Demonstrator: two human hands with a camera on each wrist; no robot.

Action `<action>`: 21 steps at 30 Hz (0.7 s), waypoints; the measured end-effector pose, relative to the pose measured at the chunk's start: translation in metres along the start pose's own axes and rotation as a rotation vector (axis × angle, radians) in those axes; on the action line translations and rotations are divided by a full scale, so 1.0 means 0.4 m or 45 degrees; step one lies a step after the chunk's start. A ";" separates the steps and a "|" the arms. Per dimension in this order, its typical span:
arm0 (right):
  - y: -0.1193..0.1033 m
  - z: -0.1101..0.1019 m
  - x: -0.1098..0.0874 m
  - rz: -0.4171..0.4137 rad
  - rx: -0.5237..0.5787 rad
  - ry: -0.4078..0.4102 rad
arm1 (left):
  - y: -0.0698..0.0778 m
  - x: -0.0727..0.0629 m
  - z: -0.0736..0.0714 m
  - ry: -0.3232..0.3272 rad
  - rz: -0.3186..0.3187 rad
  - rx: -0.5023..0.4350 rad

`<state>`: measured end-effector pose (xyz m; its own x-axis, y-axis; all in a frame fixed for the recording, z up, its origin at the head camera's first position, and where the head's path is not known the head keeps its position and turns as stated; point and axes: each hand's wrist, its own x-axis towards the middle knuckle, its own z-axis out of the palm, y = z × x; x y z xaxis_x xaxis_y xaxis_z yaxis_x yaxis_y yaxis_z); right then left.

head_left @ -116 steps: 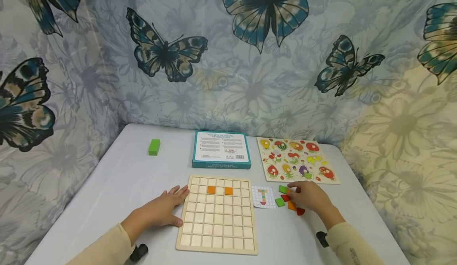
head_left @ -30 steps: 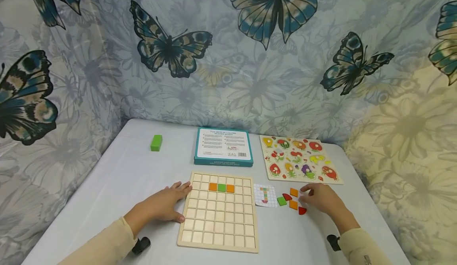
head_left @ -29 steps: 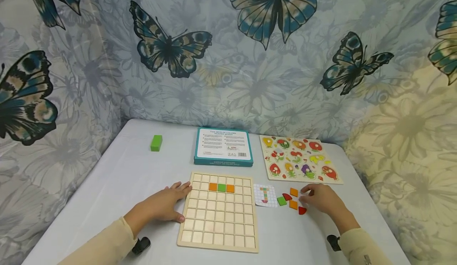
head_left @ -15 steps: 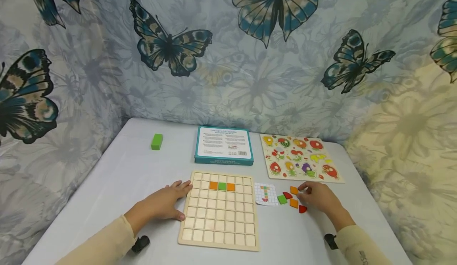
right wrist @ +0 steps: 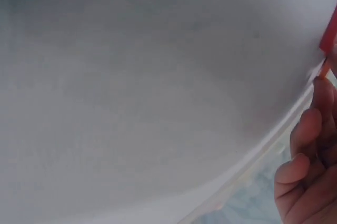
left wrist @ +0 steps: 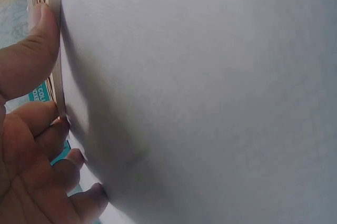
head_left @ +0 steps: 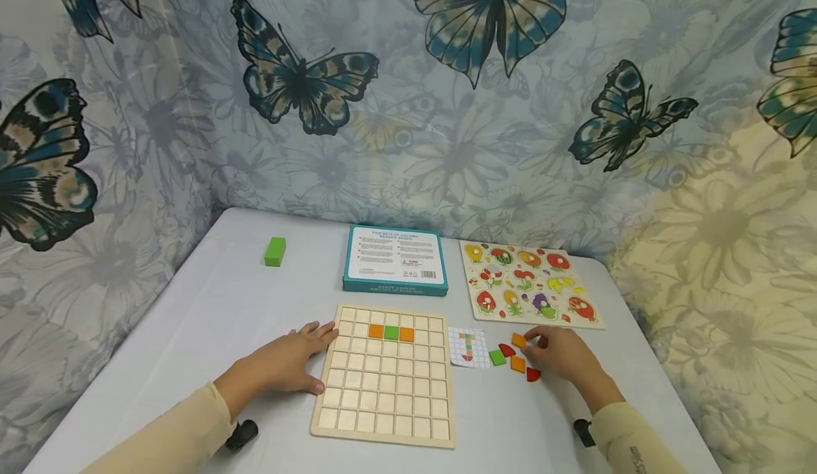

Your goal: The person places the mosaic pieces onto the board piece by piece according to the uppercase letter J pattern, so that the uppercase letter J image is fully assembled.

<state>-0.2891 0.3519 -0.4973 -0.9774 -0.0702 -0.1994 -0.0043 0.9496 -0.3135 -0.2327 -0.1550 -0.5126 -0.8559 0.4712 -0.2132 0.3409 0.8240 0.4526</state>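
Observation:
My left hand (head_left: 281,362) rests against the left edge of the wooden grid board (head_left: 383,440), fingers stretched and thumb apart. A green square tile (head_left: 391,333) lies in the board between two orange tiles, the left orange tile (head_left: 376,331) and the right orange tile (head_left: 406,334). Right of the board, my right hand (head_left: 568,357) pinches an upper orange tile (head_left: 518,340) by its edge; in the right wrist view this orange tile (right wrist: 325,68) shows between thumb and finger. Beside it lie a green tile (head_left: 497,357), another orange tile (head_left: 518,364) and red quarter-round pieces (head_left: 532,375).
A pattern card (head_left: 469,347) lies between board and loose pieces. Behind stand a teal-edged box (head_left: 396,257) and a fruit puzzle board (head_left: 532,282). A green block (head_left: 275,251) is at the back left. Butterfly-printed cloth (head_left: 459,169) surrounds the white table (head_left: 191,304).
Since the oldest frame, a green tile has come to lie between the two orange tiles on the board. My right hand has lately closed in leftward on the upper orange tile. My left hand stays put.

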 end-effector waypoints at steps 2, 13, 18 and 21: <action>-0.003 -0.002 -0.001 -0.010 -0.007 0.030 | 0.000 0.000 0.000 0.002 0.004 0.001; -0.300 0.062 -0.011 -0.365 -0.106 0.049 | 0.001 -0.005 -0.011 0.001 -0.010 -0.006; -0.438 0.117 -0.006 -0.584 -0.149 -0.017 | 0.004 -0.001 -0.008 0.019 -0.008 0.002; -0.482 0.146 -0.006 -0.689 -0.196 -0.009 | 0.006 -0.002 0.001 0.019 -0.011 -0.008</action>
<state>-0.2736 0.1510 -0.4905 -0.8257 -0.5615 -0.0539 -0.5363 0.8110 -0.2336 -0.2311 -0.1532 -0.5116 -0.8647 0.4591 -0.2039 0.3309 0.8260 0.4564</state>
